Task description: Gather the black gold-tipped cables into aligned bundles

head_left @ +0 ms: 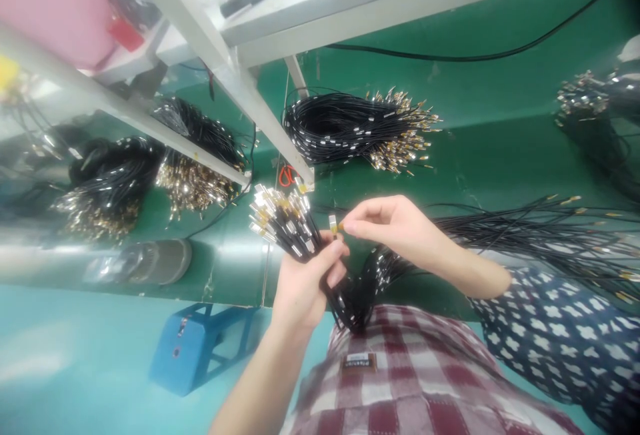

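My left hand [305,282] is closed around a thick bundle of black cables [287,225] whose silver and gold connector ends fan out up and to the left. My right hand [395,225] pinches the small gold-tipped end of a single cable [334,225] right beside the bundle, its fingertips almost touching my left thumb. The cables' black lengths loop down onto my checked lap [400,368] and trail off to the right.
A coiled bundle of black cables with gold ends [360,128] lies on the green bench. More bundles [150,175] sit at left behind a white shelf frame [260,115]. Another bundle [595,102] lies far right. A blue stool [195,348] stands on the floor.
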The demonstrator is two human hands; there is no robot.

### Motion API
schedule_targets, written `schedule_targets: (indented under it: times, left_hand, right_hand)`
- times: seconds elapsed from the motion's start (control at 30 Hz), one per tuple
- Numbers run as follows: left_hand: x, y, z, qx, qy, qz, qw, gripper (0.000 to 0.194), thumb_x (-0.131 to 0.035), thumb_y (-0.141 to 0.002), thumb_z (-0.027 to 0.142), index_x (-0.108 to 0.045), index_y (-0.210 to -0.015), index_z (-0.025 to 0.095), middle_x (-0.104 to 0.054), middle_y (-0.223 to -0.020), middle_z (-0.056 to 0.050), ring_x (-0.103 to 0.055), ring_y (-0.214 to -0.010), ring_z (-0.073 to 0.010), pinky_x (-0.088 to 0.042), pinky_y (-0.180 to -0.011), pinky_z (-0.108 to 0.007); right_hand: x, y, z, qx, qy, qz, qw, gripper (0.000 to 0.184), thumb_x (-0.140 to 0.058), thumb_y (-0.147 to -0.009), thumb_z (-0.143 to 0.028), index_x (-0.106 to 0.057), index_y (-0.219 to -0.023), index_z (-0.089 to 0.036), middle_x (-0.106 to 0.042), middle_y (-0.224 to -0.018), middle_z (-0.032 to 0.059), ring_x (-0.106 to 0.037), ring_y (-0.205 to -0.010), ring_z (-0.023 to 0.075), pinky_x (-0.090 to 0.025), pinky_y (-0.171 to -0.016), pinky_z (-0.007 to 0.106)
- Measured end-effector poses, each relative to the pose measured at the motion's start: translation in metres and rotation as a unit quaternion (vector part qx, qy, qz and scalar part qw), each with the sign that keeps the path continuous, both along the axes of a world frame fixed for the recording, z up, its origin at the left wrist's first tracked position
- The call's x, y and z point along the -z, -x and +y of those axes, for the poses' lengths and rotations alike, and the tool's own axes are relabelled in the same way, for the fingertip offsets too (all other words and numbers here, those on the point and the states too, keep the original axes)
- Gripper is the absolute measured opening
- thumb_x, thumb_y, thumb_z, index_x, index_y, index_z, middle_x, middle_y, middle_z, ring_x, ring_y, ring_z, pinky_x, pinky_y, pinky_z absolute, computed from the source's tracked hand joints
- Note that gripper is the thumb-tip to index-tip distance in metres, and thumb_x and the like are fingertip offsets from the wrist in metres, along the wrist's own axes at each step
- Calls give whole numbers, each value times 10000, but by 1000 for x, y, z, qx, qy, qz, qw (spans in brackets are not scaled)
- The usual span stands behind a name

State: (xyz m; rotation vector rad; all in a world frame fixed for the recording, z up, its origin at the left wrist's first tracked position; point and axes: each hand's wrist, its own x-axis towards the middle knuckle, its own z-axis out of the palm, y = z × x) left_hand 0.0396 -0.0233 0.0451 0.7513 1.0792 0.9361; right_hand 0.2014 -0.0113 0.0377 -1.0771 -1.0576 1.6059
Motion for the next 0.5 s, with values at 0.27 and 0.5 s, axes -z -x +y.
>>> schedule_targets:
  times: [0.27,0.5]
  left_hand:
    - [0,0,-2,14,-12,7,1000,156,-711,-754,213,-636,-852,117,-621,-650,-25,-422,-407,-30,-284,-430,-188]
    - [-2,-5,-2,4,-5,23,1000,183,-720,-751,283,-628,-798,132,-610,-603,-19,-418,-398,-41,-278,-407,-186]
  right_hand:
    - [6,0,0,15,15,13,1000,269,-791,-663,-414,-725,-740,-164,-735,-783,28,-642,-728,139,-511,-765,310]
    - [-1,-2,-3,0,-7,-3,1000,274,-765,-698,-432,-727,-758,-167,-734,-777,33,-652,-732,149,-526,-750,309]
